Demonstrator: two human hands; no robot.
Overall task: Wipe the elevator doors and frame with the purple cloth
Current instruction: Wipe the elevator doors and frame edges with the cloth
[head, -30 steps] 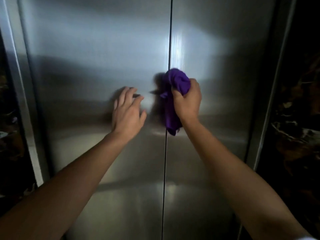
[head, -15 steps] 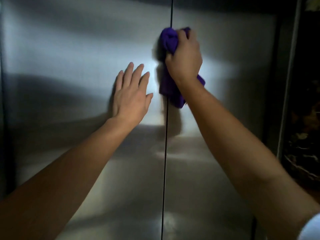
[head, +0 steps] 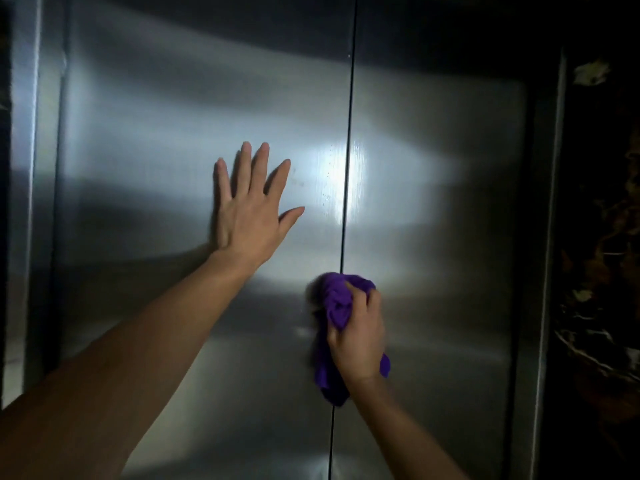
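Observation:
Two brushed-steel elevator doors fill the view, the left door [head: 145, 161] and the right door [head: 443, 202], meeting at a dark vertical seam [head: 348, 150]. My left hand [head: 249, 209] lies flat on the left door, fingers spread, holding nothing. My right hand [head: 360, 337] is bunched around the purple cloth [head: 334, 303] and presses it against the seam, below the bright glare patch. A tail of the cloth hangs under my wrist. The steel frame shows as a left post [head: 24, 202] and a right post [head: 550, 237].
Dark marble wall with pale veins [head: 602, 271] runs along the right side of the frame. A darker strip of wall sits at the far left edge. The top of the doors lies in shadow.
My right hand swept the cloth up the seam, then back down to well below my left hand. My left hand flattened and spread its fingers on the left door.

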